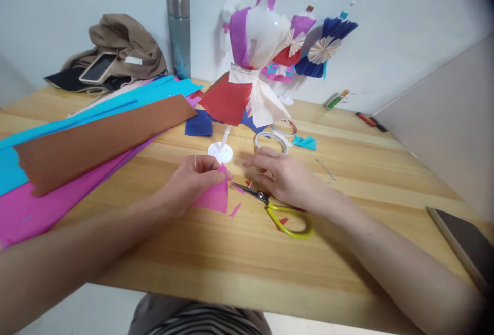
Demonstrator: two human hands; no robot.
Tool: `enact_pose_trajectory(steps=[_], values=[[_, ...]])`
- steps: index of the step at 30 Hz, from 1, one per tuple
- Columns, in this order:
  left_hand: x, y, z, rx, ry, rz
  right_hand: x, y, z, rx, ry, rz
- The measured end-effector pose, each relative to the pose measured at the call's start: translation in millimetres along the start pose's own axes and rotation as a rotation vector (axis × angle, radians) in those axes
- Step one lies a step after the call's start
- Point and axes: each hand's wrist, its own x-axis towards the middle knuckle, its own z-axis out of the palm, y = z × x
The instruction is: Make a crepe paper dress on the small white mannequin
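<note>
My left hand [198, 178] pinches the top corner of a small pink piece of crepe paper [214, 196], whose lower part spreads over the table. My right hand [281, 175] is over the table beside the scissors, its fingers loosely bent and apart, with nothing visible in them. Scissors with yellow handles [291, 224] lie below that hand, blades pointing toward the pink piece. Thin pink and red scraps are scattered around them. Just beyond my hands stands a white mini dress form [266, 31] on a round base, dressed in purple, red and cream paper.
Long blue, brown [104, 139] and magenta strips lie on the left. Behind them are a brown cloth bundle [123, 47], a phone [98, 67] and a flask [179, 36]. A tape roll [257, 142] sits near my right hand. Other dressed forms [324, 49] stand by the wall.
</note>
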Motion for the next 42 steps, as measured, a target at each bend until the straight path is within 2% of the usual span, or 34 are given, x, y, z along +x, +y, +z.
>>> enact_pose_trajectory(steps=[3,6,8,11,17,22,25,28,32,35,38,42], values=[[1.1,-1.6,-1.6,-0.005,-0.127,-0.036,6.4,3.1,-2.9,0.166,-0.026,-0.022],[0.3,-3.0,-1.1,0.096,-0.328,-0.057,9.9,9.6,-0.6,0.160,-0.041,-0.024],[-1.3,-4.2,0.3,0.243,-0.401,-0.024,10.1,14.6,2.7,0.141,-0.039,-0.021],[-4.0,-5.5,2.7,0.419,-0.420,0.013,8.5,19.1,7.2,0.153,-0.064,-0.061],[-4.5,-4.3,3.7,0.485,-0.454,0.017,9.2,22.7,13.4,0.409,-0.076,-0.164],[-4.6,-3.7,3.4,0.526,-0.449,0.030,10.8,23.7,14.2,0.466,-0.110,-0.200],[-4.5,-4.5,3.6,0.522,-0.449,0.039,8.9,18.0,7.4,0.391,-0.134,-0.164],[-3.8,-4.9,3.5,0.501,-0.462,0.036,6.7,13.2,0.2,0.205,-0.159,-0.114],[-3.5,-3.8,3.5,0.511,-0.458,0.027,5.6,13.7,-2.1,-0.025,-0.179,-0.118],[-4.4,-2.7,3.5,0.510,-0.457,0.017,4.5,13.8,-3.8,-0.137,-0.175,-0.049],[-5.1,-2.6,2.8,0.502,-0.453,0.020,2.5,14.7,-8.9,-0.159,-0.195,0.029],[-4.5,-4.0,1.6,0.498,-0.463,0.022,-1.6,23.4,-16.2,-0.096,-0.130,0.186]])
